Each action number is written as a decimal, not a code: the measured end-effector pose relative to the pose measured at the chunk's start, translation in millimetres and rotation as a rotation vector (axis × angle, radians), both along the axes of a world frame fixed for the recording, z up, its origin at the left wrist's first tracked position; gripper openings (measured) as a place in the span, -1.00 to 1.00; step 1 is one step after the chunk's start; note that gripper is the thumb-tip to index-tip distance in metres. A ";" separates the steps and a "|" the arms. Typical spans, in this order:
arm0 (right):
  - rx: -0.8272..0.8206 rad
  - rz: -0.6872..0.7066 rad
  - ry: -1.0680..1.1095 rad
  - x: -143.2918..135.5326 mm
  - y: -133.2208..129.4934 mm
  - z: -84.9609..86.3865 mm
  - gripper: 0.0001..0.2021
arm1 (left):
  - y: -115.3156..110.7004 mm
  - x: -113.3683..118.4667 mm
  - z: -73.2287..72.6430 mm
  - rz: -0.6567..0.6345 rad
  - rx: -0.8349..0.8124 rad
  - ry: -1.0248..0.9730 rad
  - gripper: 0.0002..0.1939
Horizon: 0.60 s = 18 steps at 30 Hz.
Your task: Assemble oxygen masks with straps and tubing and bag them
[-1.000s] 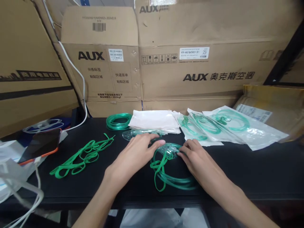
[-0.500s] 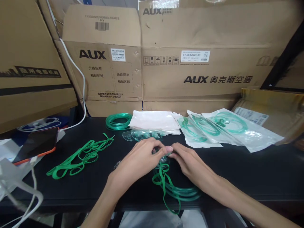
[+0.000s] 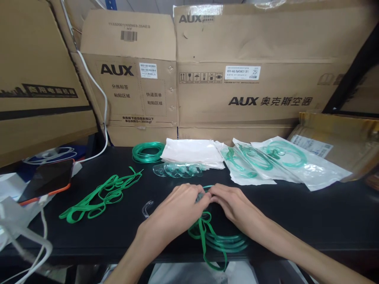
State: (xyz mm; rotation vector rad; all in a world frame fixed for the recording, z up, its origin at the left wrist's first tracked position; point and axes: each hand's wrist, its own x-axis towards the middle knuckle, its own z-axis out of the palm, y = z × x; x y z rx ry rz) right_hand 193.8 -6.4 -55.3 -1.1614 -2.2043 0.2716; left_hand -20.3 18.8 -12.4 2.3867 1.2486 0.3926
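Observation:
My left hand (image 3: 183, 205) is closed round a clear mask, of which only a small part shows between my fingers. Fingertips of my right hand (image 3: 233, 201) are pinched together and meet my left thumb at the mask's edge; what they grip is hidden. A green strap (image 3: 204, 236) hangs below my hands in loops, its end over the table's front edge. Coiled green tubing (image 3: 227, 242) lies beneath and to the right of the strap. Thin clear pieces (image 3: 145, 209) rest just left of my left hand.
Green straps (image 3: 103, 193) and a phone (image 3: 49, 179) lie at the left. Behind my hands are a green tubing coil (image 3: 148, 152), clear masks (image 3: 179, 170) and white bags (image 3: 192, 152). Filled bags (image 3: 296, 161) lie at the right, with cardboard boxes (image 3: 242, 90) behind.
Both hands have moved slightly down and toward me. My left hand has shifted off the thin clear pieces, which now show more. A bit of tubing has come into view above my fingertips.

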 end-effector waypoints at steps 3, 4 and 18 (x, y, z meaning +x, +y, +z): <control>-0.006 0.007 -0.008 -2.4 -2.7 2.1 -0.75 | -1.9 -5.4 -4.0 -0.115 0.153 0.088 -0.68; -0.008 0.009 -0.011 -2.7 -3.1 2.3 -0.75 | -2.9 -6.4 -5.3 -0.170 0.232 0.143 -0.68; 0.010 0.033 0.016 -8.2 -8.7 11.0 -0.71 | -2.0 -9.7 -17.0 -0.293 0.581 0.398 -0.67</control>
